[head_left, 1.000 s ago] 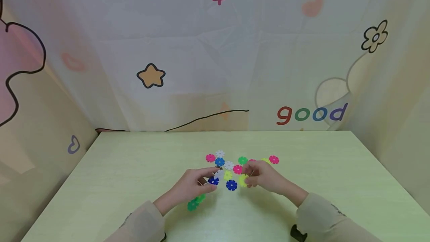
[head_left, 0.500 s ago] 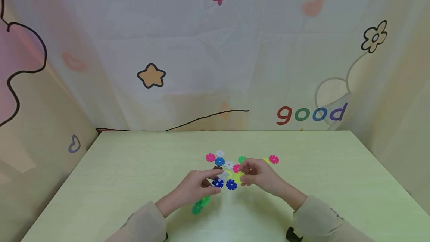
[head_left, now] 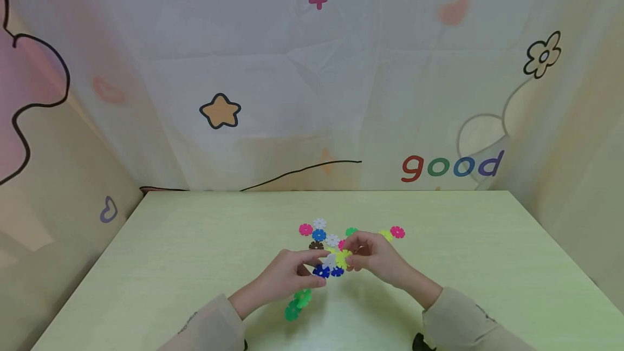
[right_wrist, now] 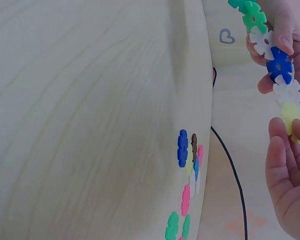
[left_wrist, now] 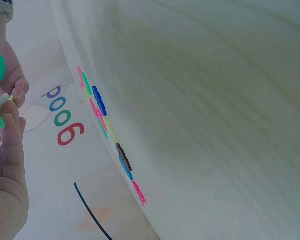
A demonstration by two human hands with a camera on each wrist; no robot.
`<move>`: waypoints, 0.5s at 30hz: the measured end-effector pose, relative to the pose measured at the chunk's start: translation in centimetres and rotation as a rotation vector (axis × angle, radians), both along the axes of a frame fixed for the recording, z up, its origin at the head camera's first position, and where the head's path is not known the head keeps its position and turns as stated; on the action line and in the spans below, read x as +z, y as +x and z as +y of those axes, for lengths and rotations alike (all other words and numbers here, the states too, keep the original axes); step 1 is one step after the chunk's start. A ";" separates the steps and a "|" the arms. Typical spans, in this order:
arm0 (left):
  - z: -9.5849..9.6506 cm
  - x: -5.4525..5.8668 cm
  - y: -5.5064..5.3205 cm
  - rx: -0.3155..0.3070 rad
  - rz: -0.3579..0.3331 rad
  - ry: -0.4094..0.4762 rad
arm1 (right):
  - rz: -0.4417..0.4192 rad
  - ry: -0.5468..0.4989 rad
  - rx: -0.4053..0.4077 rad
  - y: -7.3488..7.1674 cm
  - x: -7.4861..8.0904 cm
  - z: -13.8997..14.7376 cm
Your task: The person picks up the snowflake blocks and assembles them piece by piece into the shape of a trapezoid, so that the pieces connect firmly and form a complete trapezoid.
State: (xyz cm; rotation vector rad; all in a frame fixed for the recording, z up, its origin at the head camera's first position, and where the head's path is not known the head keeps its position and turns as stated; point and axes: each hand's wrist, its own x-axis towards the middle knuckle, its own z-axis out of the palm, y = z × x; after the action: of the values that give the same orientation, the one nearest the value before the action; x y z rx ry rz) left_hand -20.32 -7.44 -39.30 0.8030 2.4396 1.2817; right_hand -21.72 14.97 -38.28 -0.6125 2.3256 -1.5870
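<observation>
My left hand grips a chain of interlocking snowflake discs between thumb and fingers, above the table. In the right wrist view the chain runs from green discs through a white disc and a dark blue disc to another white disc. My right hand pinches a yellow disc by its edge, right at the chain's end white disc. The chain's green end hangs down below the left hand in the head view. Fingers partly cover the middle discs.
Loose snowflake discs lie flat behind the hands, including a pink disc, a light blue disc, a brown disc and another pink disc. The pale table ends at a printed cloth backdrop.
The left hand has shifted right and slightly nearer with the chain. The right hand has moved a little left with the yellow disc, which now meets the chain's white end.
</observation>
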 end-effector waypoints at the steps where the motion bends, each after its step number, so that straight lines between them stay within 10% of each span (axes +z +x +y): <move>1: 0.0 0.0 0.0 0.001 -0.004 0.002 | 0.001 -0.001 0.000 0.0 0.0 0.0; 15: 0.2 -0.2 0.2 0.017 -0.043 0.068 | 0.003 -0.001 -0.031 0.1 0.0 -0.4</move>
State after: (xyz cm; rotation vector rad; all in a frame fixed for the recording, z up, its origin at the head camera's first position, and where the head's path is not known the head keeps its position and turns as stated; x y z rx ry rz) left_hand -20.15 -7.25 -39.50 0.7660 2.3857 1.3809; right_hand -21.60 14.62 -38.32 -0.5819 2.3476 -1.6020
